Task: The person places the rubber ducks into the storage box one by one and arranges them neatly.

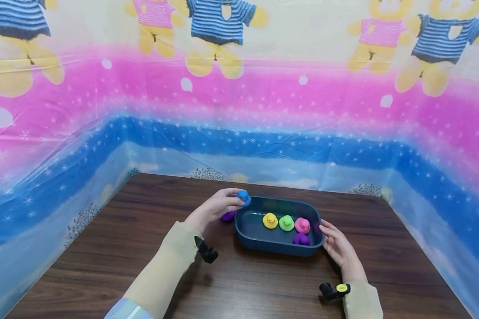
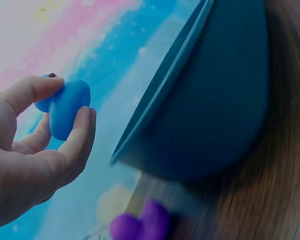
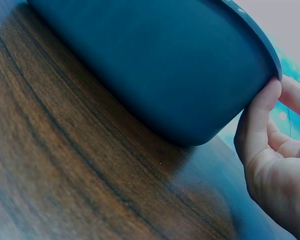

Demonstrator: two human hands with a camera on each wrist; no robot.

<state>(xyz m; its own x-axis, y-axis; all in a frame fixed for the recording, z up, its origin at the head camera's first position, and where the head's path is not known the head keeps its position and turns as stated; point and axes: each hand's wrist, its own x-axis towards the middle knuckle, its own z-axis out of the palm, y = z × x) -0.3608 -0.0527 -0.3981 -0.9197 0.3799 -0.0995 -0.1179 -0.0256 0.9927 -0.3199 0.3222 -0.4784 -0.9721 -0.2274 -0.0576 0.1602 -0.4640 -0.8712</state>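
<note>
In the head view my left hand (image 1: 222, 204) pinches a blue toy duck (image 1: 244, 198) at the left end of a dark blue-green tub (image 1: 279, 247). The left wrist view shows the blue duck (image 2: 70, 107) between the thumb and fingers, above the table and beside the tub wall (image 2: 205, 110). My right hand (image 1: 339, 246) holds the tub's right end by the rim; the right wrist view shows the digits (image 3: 260, 112) at that edge. Inside the tub sit a yellow duck (image 1: 270, 220), a green duck (image 1: 286, 223), a pink duck (image 1: 302, 225) and a purple duck (image 1: 301, 239).
Another purple toy (image 1: 228, 216) lies on the wooden table (image 1: 263, 283), left of the tub and partly hidden by my left hand. A printed cloth (image 1: 239, 102) with bears hangs behind and along both sides of the table.
</note>
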